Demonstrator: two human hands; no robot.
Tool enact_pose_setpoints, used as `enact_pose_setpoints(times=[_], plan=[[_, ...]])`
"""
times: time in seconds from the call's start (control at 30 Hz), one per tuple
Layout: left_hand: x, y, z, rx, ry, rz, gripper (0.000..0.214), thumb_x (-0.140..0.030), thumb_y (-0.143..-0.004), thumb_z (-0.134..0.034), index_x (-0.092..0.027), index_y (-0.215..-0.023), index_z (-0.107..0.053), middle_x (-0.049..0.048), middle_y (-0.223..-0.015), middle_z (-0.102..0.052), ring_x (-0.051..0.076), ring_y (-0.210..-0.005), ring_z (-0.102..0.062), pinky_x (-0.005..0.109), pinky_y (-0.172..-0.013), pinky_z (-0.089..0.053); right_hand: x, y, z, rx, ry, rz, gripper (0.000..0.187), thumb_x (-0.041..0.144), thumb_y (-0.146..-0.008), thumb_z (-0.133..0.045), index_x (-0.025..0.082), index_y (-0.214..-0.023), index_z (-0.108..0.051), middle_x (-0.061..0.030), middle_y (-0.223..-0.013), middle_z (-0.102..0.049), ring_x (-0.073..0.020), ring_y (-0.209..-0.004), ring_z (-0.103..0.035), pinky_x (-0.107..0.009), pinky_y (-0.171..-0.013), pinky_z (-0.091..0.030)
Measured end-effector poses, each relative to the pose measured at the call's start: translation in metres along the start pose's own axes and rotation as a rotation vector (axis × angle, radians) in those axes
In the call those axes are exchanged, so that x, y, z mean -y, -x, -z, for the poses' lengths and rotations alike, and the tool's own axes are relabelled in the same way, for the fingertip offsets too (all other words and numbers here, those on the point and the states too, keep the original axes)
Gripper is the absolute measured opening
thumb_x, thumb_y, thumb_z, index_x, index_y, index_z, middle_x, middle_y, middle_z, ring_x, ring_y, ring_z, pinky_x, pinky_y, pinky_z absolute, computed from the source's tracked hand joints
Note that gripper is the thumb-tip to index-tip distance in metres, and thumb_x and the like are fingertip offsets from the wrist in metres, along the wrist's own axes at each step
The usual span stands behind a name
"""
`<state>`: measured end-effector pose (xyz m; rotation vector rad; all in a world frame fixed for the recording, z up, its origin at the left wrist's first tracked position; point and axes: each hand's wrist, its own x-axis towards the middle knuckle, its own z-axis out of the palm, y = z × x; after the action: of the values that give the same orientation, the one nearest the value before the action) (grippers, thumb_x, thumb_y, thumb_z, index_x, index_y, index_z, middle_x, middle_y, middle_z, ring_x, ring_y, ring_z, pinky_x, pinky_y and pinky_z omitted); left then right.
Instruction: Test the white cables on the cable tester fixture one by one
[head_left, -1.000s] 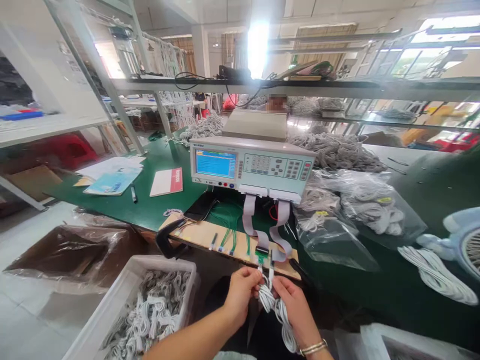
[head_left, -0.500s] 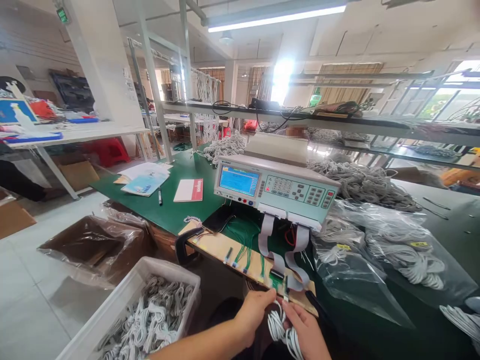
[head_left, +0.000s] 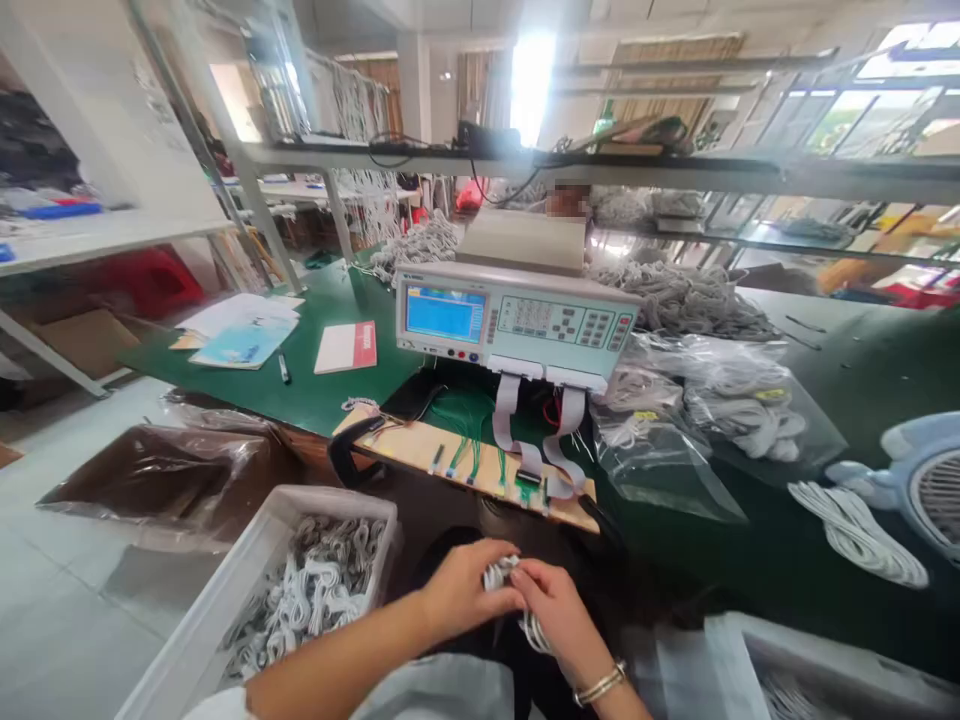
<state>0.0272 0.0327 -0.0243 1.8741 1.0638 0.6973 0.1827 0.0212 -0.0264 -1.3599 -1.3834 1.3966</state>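
Observation:
Both of my hands hold one coiled white cable point(head_left: 501, 575) low in the middle of the head view, over my lap. My left hand point(head_left: 457, 590) grips the bundle from the left and my right hand point(head_left: 556, 610), with a bracelet at the wrist, closes on it from the right. The cable sits well below the wooden test board point(head_left: 420, 448) with its green connectors point(head_left: 527, 492). Behind the board stands a grey cable tester point(head_left: 517, 325) with a blue screen and two ribbon cables hanging down to the board.
A white bin point(head_left: 247, 580) of coiled cables stands at my lower left, a plastic-lined cardboard box point(head_left: 150, 480) beyond it. Clear bags of white cables point(head_left: 720, 410) lie right of the tester on the green table point(head_left: 315, 395). Another bin edge point(head_left: 795, 660) shows at lower right, a fan point(head_left: 930, 480) far right.
My hands have drawn back from the board's connectors toward my lap, taking the white cable with them. The camera has tilted down again.

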Motion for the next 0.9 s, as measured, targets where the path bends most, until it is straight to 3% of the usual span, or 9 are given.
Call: enact_pose_setpoints(times=[0.07,0.13,0.23,0.33,0.43,0.53,0.63,0.77,0.9], plan=[[0.024,0.010,0.015,0.058,-0.197,0.081,0.031,-0.042,-0.072,-0.044,-0.022,-0.094,-0.056,0.0048,-0.093,-0.058,0.018,-0.085,-0.053,0.027,-0.077,-0.038,-0.004,-0.002,0.000,0.037,0.002,-0.050,0.023,0.035,-0.068,-0.056,0.014,-0.063,-0.063,0.0002,-0.052,-0.057,-0.0104,-0.048,-0.042,-0.022,-0.047,-0.030],[0.051,0.023,0.029,0.118,-0.416,0.284,0.029,-0.038,-0.076,-0.038,-0.020,-0.087,-0.059,0.0077,-0.089,-0.058,0.021,-0.082,-0.054,0.033,-0.076,-0.038,-0.010,-0.004,0.000,0.013,-0.135,-0.158,0.023,0.035,-0.067,-0.057,0.013,-0.070,-0.064,-0.0004,-0.052,-0.058,-0.0089,-0.043,-0.041,-0.021,-0.043,-0.029],[0.075,0.040,0.038,0.194,-0.537,0.472,0.036,-0.036,-0.067,-0.052,-0.016,-0.097,-0.056,0.0135,-0.098,-0.056,0.028,-0.091,-0.051,0.042,-0.082,-0.033,-0.016,-0.010,-0.004,-0.043,-0.436,-0.301,0.023,0.036,-0.066,-0.059,0.013,-0.071,-0.062,0.0007,-0.051,-0.055,-0.0068,-0.040,-0.041,-0.019,-0.039,-0.028],[0.061,0.039,0.027,0.360,-0.151,0.394,0.057,-0.040,-0.061,-0.059,-0.021,-0.112,-0.045,0.0094,-0.113,-0.050,0.026,-0.101,-0.045,0.038,-0.085,-0.031,-0.013,-0.017,-0.014,-0.048,-0.559,-0.325,0.024,0.036,-0.068,-0.057,0.015,-0.077,-0.060,0.0036,-0.051,-0.050,-0.0059,-0.040,-0.040,-0.018,-0.039,-0.031],[0.027,0.021,0.003,0.491,0.540,0.308,0.047,-0.044,-0.067,-0.052,-0.018,-0.105,-0.050,0.0056,-0.104,-0.055,0.021,-0.094,-0.048,0.032,-0.080,-0.036,0.000,-0.020,-0.018,-0.042,-0.571,-0.247,0.024,0.038,-0.072,-0.052,0.017,-0.081,-0.058,0.0053,-0.049,-0.046,-0.0074,-0.042,-0.043,-0.020,-0.042,-0.035],[0.004,0.004,-0.018,0.287,0.929,0.356,0.040,-0.037,-0.061,-0.061,-0.012,-0.091,-0.054,0.0052,-0.087,-0.058,0.017,-0.080,-0.052,0.029,-0.074,-0.037,0.015,-0.014,-0.005,-0.253,-0.316,-0.041,0.022,0.038,-0.072,-0.052,0.018,-0.080,-0.058,-0.0003,-0.065,-0.057,-0.0131,-0.060,-0.052,-0.023,-0.054,-0.040],[-0.001,-0.004,-0.029,0.023,0.983,0.437,0.034,-0.030,-0.053,-0.068,-0.014,-0.077,-0.050,-0.0005,-0.070,-0.055,0.011,-0.063,-0.050,0.025,-0.063,-0.039,0.022,0.003,0.012,-0.444,0.079,0.099,0.021,0.036,-0.071,-0.053,0.017,-0.075,-0.060,-0.0033,-0.075,-0.060,-0.0166,-0.070,-0.052,-0.023,-0.062,-0.039],[-0.001,-0.007,-0.040,-0.123,0.893,0.347,0.030,-0.025,-0.054,-0.067,-0.016,-0.073,-0.046,-0.0021,-0.067,-0.053,0.010,-0.063,-0.048,0.022,-0.060,-0.038,0.011,0.020,0.014,-0.345,0.252,0.051,0.021,0.038,-0.066,-0.057,0.018,-0.068,-0.057,0.0004,-0.057,-0.056,-0.0136,-0.052,-0.047,-0.022,-0.049,-0.037],[-0.004,-0.007,-0.049,-0.126,0.837,0.211,0.031,-0.016,-0.055,-0.067,-0.015,-0.078,-0.046,0.0002,-0.076,-0.055,0.013,-0.073,-0.050,0.023,-0.066,-0.039,-0.004,0.022,0.007,-0.291,0.073,0.017,0.021,0.036,-0.066,-0.058,0.017,-0.074,-0.056,0.0003,-0.059,-0.057,-0.0130,-0.052,-0.049,-0.022,-0.047,-0.037]])
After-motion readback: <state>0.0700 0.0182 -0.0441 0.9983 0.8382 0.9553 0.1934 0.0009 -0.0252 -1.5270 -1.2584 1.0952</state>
